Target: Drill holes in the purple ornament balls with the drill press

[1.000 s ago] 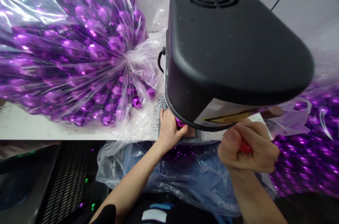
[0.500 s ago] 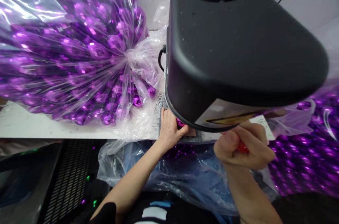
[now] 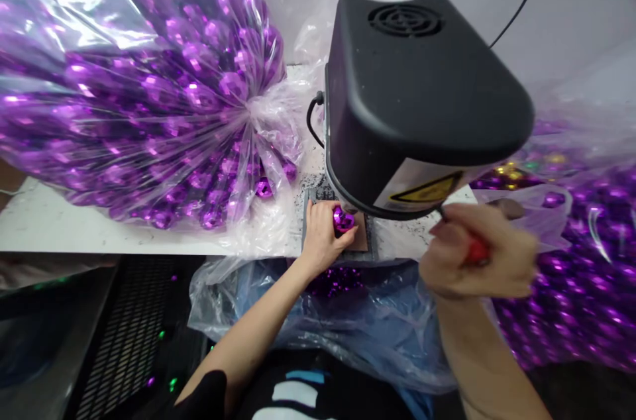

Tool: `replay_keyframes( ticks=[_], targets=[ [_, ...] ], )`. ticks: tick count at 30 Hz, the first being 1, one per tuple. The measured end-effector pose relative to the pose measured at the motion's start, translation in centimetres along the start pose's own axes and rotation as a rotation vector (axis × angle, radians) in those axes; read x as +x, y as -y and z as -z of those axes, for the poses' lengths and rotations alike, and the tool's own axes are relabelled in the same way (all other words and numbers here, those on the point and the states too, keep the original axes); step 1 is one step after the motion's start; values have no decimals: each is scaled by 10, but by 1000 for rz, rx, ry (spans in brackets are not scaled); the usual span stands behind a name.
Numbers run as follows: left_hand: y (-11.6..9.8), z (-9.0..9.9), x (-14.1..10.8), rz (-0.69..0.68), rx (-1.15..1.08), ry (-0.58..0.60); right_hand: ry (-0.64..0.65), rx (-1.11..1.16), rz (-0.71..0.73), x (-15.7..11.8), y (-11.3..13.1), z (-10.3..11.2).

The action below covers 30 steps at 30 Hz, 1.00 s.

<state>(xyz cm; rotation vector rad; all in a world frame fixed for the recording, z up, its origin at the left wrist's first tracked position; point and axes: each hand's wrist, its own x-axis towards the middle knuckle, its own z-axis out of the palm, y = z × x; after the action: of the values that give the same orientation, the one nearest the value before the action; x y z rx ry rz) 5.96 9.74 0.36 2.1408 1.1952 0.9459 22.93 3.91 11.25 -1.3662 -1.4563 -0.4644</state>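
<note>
A shiny purple faceted ball [image 3: 343, 220] is held between the thumb and fingers of my left hand [image 3: 322, 232], on a brown pad [image 3: 360, 236] upon a grey metal base plate [image 3: 307, 224]. Directly over it stands a black machine head [image 3: 427, 82] with a round vent and a yellow warning label. My right hand [image 3: 479, 251], smeared by motion, is closed around a red handle [image 3: 477, 250] at the machine's right side. The machine's lower parts are mostly hidden behind its housing.
A large clear bag of purple faceted balls [image 3: 163, 102] lies at the left on the white table [image 3: 124, 238]. More purple balls [image 3: 586, 287] are bagged at the right. Dark shavings litter the tabletop. Clear plastic sheeting [image 3: 397, 320] covers my lap, beside a black crate [image 3: 134, 320].
My right hand has moved slightly up and right with the handle. The machine head looks smaller as the view shifts. The ball in my left hand now shows more fully.
</note>
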Motion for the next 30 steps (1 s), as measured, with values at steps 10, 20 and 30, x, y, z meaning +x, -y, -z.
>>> replay_keyframes(
  ticks=[10, 20, 30],
  targets=[
    [-4, 20, -18, -3, -151, -52, -15, 15, -205, 120, 6, -23],
    [-6, 72, -95, -212, -32, 333, -56, 64, -243, 116, 7, -24],
    [85, 119, 42, 290, 630, 23, -64, 58, -221, 115, 5, -27]
  ],
)
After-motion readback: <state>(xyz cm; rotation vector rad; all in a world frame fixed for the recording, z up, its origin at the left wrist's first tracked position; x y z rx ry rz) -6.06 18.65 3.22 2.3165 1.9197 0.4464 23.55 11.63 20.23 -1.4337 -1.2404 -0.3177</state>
